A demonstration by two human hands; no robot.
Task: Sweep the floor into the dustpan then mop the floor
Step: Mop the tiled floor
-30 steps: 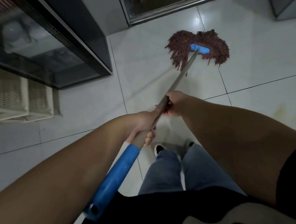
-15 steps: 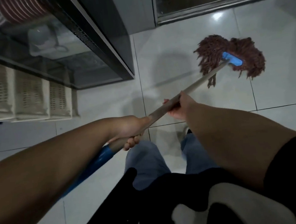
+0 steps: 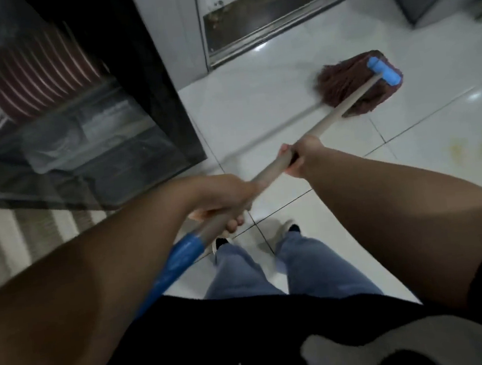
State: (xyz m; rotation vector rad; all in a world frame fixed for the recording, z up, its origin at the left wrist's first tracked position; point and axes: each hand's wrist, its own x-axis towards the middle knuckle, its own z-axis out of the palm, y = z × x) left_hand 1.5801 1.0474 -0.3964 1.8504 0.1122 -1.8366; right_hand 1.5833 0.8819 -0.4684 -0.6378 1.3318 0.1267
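We are mopping, with both hands on the mop handle [image 3: 336,114]. Our left hand [image 3: 223,198] is gripping the pale shaft just above the blue grip sleeve [image 3: 179,259], its fingers [image 3: 233,224] curling under and round the shaft. Our right hand [image 3: 297,154] is holding the same shaft further down toward the head, fingers wrapped round it with a fingertip showing over the top. Beyond the right hand's fingers the shaft is running out and away to the blue clamp [image 3: 383,71], and the brown mop head [image 3: 351,86] is lying on the white tiled floor [image 3: 255,98], its strands trailing to the side nearer the dark glass-fronted cabinet [image 3: 126,105]. No dustpan or broom is in view, so we judge that the sweeping part is done with or elsewhere and the mopping part is under way.

Several things could go wrong from here. The head is working close to a metal threshold [image 3: 278,28] that is carrying specks of dirt; a stroke pushed too far past our fingers could drag that grit onto the tile. A wide swing toward the left-hand side could knock the shaft against the cabinet's glass. Yellowish stains [image 3: 471,142] are sitting on the tile off to the outer side of the right hand, and short strokes would be missing them. The tile is shining as if wet, and our shoes [image 3: 291,227] are standing just below the left hand's fingers, so a slip is possible.
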